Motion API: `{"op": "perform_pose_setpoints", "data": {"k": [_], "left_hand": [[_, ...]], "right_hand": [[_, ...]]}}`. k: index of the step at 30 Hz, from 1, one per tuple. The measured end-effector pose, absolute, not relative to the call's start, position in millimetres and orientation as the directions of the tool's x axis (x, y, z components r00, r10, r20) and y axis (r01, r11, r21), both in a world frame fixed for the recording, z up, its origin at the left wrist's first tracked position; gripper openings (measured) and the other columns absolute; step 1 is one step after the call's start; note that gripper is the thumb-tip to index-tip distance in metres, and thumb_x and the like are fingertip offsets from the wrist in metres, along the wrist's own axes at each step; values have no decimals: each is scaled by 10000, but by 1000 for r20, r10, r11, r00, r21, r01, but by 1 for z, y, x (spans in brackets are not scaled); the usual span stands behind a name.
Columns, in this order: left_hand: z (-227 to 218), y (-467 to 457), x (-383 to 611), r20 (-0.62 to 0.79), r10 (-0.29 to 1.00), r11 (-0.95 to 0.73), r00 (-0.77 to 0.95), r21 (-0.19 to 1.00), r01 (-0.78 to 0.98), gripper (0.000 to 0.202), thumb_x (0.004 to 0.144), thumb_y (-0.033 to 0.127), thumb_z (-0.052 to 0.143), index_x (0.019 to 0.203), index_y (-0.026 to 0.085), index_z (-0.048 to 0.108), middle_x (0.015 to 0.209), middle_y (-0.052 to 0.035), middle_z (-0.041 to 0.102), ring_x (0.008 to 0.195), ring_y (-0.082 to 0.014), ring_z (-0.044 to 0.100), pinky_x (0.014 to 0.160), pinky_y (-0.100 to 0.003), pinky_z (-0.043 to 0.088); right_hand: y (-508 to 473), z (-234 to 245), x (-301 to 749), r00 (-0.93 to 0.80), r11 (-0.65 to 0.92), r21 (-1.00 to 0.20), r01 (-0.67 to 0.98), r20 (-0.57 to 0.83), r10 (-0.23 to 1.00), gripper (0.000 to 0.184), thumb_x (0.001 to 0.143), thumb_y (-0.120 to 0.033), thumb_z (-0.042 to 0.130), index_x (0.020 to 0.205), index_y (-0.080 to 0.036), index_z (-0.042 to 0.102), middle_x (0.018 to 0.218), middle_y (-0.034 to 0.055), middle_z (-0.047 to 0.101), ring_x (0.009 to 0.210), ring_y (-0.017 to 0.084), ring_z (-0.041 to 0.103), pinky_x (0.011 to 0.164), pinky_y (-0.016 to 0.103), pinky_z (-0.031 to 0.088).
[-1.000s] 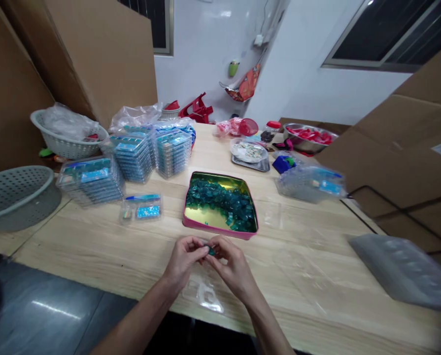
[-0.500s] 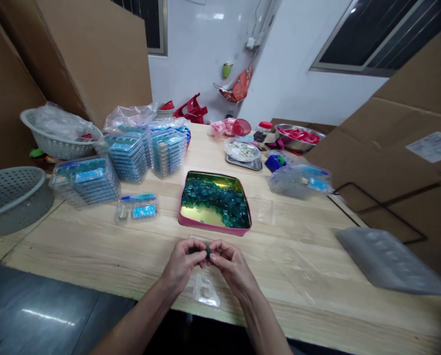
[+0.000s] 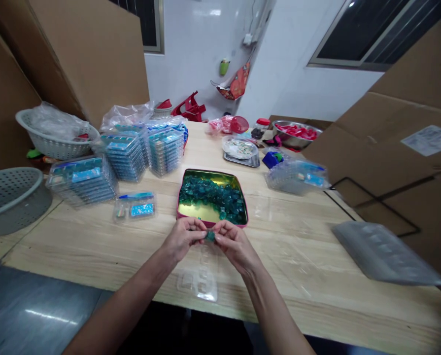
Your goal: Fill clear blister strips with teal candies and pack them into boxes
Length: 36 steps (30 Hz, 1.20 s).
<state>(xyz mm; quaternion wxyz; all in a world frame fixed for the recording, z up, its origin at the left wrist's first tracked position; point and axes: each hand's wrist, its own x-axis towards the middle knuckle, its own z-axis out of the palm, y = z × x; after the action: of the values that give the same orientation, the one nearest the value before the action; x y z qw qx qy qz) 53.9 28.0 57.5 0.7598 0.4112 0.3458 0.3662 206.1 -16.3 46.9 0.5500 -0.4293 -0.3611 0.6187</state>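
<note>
Between the fingertips of my left hand [image 3: 185, 237] and my right hand [image 3: 231, 241] is a small teal, translucent piece [image 3: 210, 235]; both hands pinch it, one from each side. Just beyond them sits a pink-rimmed tin [image 3: 211, 220] with a gold inside, holding a heap of similar teal pieces [image 3: 205, 192]. Under my wrists a clear plastic blister tray [image 3: 205, 286] with moulded hollows lies on the table. To the left of the tin lies one filled clear pack [image 3: 142, 211] with a blue stick-like item and a blue patterned block.
Stacks of filled clear packs [image 3: 82, 180] stand at the left, beside grey perforated baskets [image 3: 15, 202]. At the right are more plastic packs [image 3: 297, 175], a grey plastic sheet [image 3: 386, 251] and leaning cardboard [image 3: 397, 123]. A plate [image 3: 239, 148] and a steel bowl [image 3: 296, 135] sit farther back.
Both hands have moved forward, closer to the tin, with the teal piece still pinched between them. More of the blister tray now shows beneath.
</note>
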Motion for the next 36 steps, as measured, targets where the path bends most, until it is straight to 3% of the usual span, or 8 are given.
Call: {"op": "perform_pose_setpoints", "data": {"k": [6,10,15,20,25,28,33,36], "left_hand": [[34,30,52,-211,873,264,440,963,-62,112,524,128,649,619,127,589,519,35,549,423,-54,443,426,-176,303],[16,32,59,-100,912,5,398,972,233,68,570,89,577,613,133,605,569,11,587,529,-98,517,513,-199,378],[4,39,72,-31,938,-120,345,906,407,137,583,40,535,581,149,619,548,11,577,553,-119,503,564,-230,360],[0,34,71,-21,930,-163,367,871,463,165,576,22,515,566,162,601,514,27,521,530,-123,466,548,-242,309],[4,30,68,-8,915,-179,404,888,423,150,607,32,527,587,172,577,548,23,518,562,-122,447,582,-252,308],[11,31,65,-66,916,-86,397,932,352,41,720,189,550,687,169,560,583,17,531,541,-113,455,541,-233,313],[32,27,57,-325,810,440,489,887,-140,560,819,676,308,983,167,477,676,-4,576,467,-90,453,431,-191,246],[42,21,57,-328,787,501,522,834,-232,665,750,771,329,987,166,471,669,10,548,487,-87,463,427,-186,256]], "right_hand": [[-16,23,209,20,-70,-991,-114,-73,997,247,634,-300,741,753,-184,558,676,-19,574,581,109,524,543,223,424],[-16,2,211,72,-3,-996,91,4,997,123,677,-246,618,731,-194,520,668,-14,563,598,133,544,560,249,454],[-9,-9,210,157,60,-895,443,143,977,79,690,-137,454,718,-200,491,664,5,564,621,154,552,596,262,449],[-12,-8,204,92,102,-789,605,197,976,158,684,-65,407,714,-196,492,668,13,563,629,158,538,600,251,421],[-19,1,199,-57,215,-673,708,249,967,312,692,11,366,790,-182,592,810,59,620,807,190,557,760,290,429],[-22,8,200,-54,236,-662,711,284,957,334,732,5,370,852,-170,629,845,79,625,832,204,558,769,310,433],[-28,23,200,51,229,-837,497,292,955,199,817,-108,460,835,-178,645,805,55,643,745,177,590,663,273,458],[-31,33,192,31,240,-883,404,275,961,113,795,-147,541,800,-185,647,763,35,657,723,169,601,652,264,459]]}}
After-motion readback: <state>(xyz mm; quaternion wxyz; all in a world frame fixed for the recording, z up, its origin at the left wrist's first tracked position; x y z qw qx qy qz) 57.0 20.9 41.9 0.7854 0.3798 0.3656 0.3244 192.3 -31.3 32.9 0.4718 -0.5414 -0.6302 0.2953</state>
